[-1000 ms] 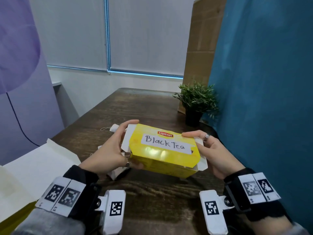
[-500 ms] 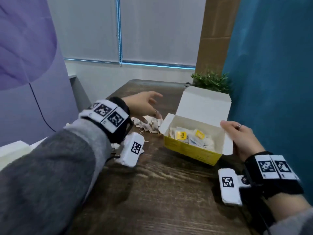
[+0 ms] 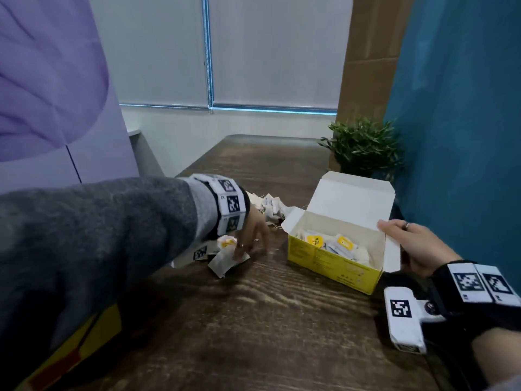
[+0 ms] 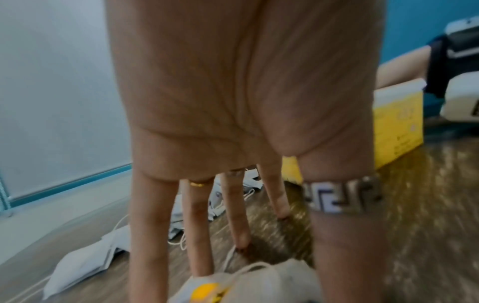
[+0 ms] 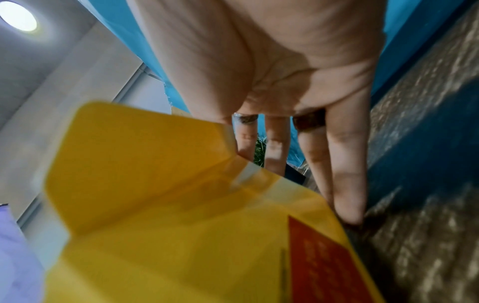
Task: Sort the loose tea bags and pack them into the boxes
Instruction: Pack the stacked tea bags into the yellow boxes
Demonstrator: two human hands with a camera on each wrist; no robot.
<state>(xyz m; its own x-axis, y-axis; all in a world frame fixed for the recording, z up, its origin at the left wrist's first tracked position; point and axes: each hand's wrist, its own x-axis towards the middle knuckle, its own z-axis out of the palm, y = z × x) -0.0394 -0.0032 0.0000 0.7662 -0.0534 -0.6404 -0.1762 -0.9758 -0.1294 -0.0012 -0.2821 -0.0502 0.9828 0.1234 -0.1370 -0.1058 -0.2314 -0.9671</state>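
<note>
An open yellow tea box (image 3: 335, 262) stands on the wooden table (image 3: 267, 334) with its white lid (image 3: 349, 198) up and several tagged tea bags inside. My right hand (image 3: 408, 244) holds the flap at the box's right end; its fingers (image 5: 347, 184) run straight down beside the yellow card (image 5: 181, 205). My left hand (image 3: 249, 238) reaches down left of the box, its fingers (image 4: 197, 225) straight, the tips touching a loose tea bag (image 3: 227, 259) with a yellow tag (image 4: 207, 289). More loose tea bags (image 3: 270, 207) lie in a pile behind that hand.
A potted plant (image 3: 363, 148) stands behind the box against the blue partition (image 3: 456, 136). A second yellow box (image 3: 84, 345) sits at the near left under my grey sleeve. White tea bags and strings (image 4: 85, 264) are scattered near the table's far edge.
A second ago both hands held the shut box. It now stands open on the table, and my left hand has left it and come down on a loose tea bag.
</note>
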